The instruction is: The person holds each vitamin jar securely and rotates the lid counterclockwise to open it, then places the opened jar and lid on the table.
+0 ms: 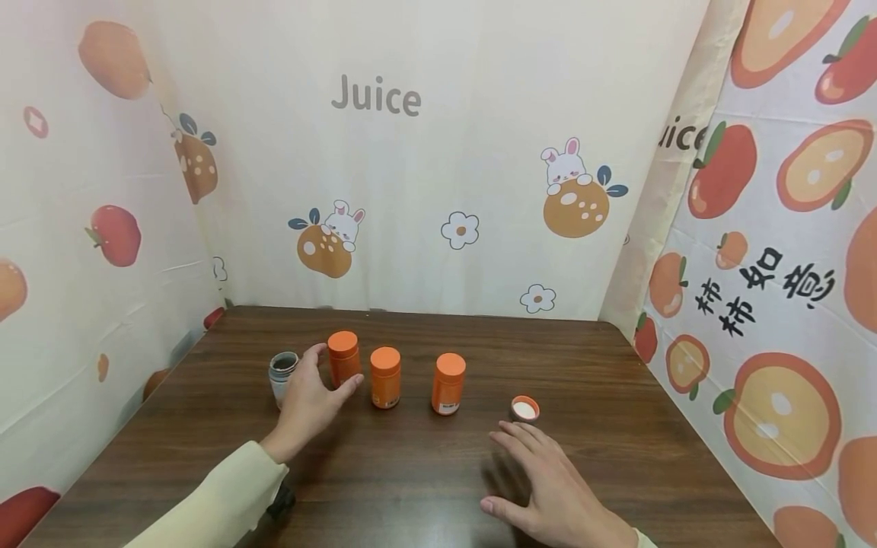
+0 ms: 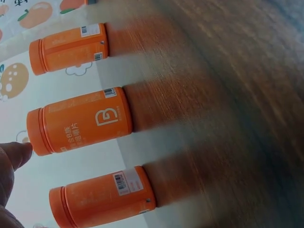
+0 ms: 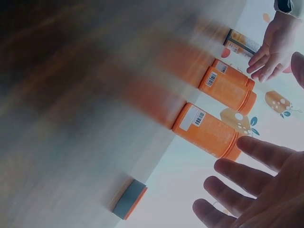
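Observation:
My left hand [image 1: 310,399] reaches over the left part of the table, thumb and fingers spread about the leftmost orange bottle [image 1: 345,364], without gripping it. Just left of that hand is an uncapped greyish jar [image 1: 279,374], partly covered by the hand. A second orange bottle [image 1: 386,380] and a third orange bottle [image 1: 448,387] stand upright to the right, both with lids on. Hovering low at the right, my right hand [image 1: 548,479] has its fingers spread and holds nothing. Beyond its fingertips lies a small grey cap [image 3: 129,199], its orange rim and white inside facing up.
All of this is on a dark wood-grain table [image 1: 603,380]. Fruit-printed curtains hang behind it and along both sides, the back curtain [image 1: 438,167] rising from the far edge. A dark band [image 1: 281,502] shows at my left sleeve.

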Available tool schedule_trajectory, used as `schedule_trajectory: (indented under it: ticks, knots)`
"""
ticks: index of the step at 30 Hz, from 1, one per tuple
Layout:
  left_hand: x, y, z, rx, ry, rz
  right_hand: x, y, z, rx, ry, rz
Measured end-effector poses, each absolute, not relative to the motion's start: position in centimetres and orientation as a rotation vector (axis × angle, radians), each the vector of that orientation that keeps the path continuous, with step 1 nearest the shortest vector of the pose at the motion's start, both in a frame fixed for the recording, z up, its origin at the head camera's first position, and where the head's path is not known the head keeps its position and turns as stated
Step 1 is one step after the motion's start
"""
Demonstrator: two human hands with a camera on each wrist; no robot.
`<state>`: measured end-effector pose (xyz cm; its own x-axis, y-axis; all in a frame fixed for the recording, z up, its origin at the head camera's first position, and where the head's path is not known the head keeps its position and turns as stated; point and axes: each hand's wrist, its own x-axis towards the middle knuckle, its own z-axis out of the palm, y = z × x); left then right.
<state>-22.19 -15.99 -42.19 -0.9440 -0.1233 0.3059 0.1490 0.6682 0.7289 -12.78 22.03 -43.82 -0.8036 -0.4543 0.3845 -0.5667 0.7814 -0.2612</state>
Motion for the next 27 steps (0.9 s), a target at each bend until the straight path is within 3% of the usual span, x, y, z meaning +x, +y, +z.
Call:
schedule_trajectory:
  ticks: [27]
  knots:
    - [-25.1,-15.4,-43.7,0.161,-2.586,-1.35,-12.8,22.1,-44.1,0.836,-2.647,0.517]
